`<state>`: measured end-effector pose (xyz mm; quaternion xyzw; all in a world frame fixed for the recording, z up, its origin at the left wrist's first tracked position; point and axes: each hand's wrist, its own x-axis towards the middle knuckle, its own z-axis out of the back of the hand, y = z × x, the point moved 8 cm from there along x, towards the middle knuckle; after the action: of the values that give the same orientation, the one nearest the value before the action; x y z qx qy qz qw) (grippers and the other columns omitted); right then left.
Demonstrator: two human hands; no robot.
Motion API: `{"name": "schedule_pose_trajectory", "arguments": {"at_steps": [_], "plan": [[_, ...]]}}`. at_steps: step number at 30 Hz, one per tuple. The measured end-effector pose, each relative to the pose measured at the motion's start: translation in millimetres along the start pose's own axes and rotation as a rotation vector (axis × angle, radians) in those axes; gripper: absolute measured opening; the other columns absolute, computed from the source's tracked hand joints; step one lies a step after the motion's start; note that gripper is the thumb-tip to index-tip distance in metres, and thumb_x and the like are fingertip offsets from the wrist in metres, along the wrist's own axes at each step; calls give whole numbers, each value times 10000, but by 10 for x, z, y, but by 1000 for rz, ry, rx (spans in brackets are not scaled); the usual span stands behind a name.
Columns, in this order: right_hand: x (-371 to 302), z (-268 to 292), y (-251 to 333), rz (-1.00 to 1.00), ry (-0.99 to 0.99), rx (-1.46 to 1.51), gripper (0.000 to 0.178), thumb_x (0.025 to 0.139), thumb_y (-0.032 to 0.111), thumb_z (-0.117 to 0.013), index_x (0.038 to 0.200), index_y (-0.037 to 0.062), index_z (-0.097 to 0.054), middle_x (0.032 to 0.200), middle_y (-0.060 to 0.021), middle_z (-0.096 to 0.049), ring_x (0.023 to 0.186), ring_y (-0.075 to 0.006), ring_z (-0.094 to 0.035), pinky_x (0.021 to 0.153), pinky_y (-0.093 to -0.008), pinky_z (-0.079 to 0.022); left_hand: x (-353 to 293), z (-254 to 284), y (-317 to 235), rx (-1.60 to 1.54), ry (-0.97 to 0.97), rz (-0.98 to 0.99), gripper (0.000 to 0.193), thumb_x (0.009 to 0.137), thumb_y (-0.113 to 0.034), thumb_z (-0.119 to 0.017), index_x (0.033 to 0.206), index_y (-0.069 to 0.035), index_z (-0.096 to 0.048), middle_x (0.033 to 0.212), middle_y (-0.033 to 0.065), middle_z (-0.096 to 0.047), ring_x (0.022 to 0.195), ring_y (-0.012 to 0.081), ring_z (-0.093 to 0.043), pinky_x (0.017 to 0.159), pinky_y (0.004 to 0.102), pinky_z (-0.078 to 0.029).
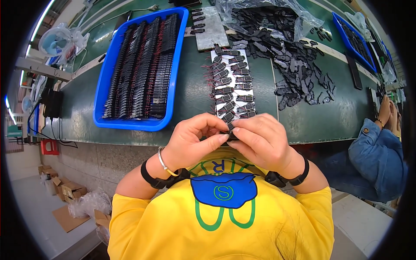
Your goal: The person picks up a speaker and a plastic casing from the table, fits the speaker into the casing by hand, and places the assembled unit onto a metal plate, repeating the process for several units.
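My left hand (195,138) and my right hand (263,138) meet at the table's near edge, fingertips pinched on a small black plastic part (231,136). Fingers cover most of it. Just beyond them lies a white strip (234,82) bearing two columns of small black modules (224,90) with thin red wires along the left side. To the left stands a blue tray (130,124) packed with long rows of similar black parts (141,65) and red wires. Right of the strip, flat thin black pieces (301,71) lie in a loose heap.
A clear plastic bag (308,18) of more black pieces lies at the far side, beside a grey plate (210,34). Another blue tray (346,32) stands far right. A co-worker's denim sleeve (375,162) reaches in at right. Cartons (71,190) sit on the floor at left.
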<state>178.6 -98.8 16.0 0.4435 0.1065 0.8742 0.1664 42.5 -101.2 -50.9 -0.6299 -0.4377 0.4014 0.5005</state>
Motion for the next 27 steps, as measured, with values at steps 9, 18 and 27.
{"name": "schedule_pose_trajectory", "arguments": {"at_steps": [9,18,27], "plan": [[-49,-32,-47,-130,20,102,347,638,25,-768,943,-16,-606,841,-140,-640,678,-274,-637,576,-327,-522,-21,-21,-16,84,51,-34,244,837,15,-646,1067,17,-567,947,59,-634,863,104,-617,762,221,-507],[-53,-46,-37,-171,7,63,304,646,-10,-725,929,-30,-618,814,-130,-620,670,-265,-625,579,-324,-512,-31,18,-127,308,-74,-163,133,791,10,-688,914,-1,-637,899,85,-667,782,161,-652,694,265,-524],[-74,-37,-45,-182,-23,52,287,656,-13,-709,931,-22,-630,789,-112,-618,639,-244,-616,554,-313,-502,-143,-162,-458,782,-82,-668,146,748,34,-700,881,12,-642,867,140,-676,774,217,-673,678,288,-526]]}}
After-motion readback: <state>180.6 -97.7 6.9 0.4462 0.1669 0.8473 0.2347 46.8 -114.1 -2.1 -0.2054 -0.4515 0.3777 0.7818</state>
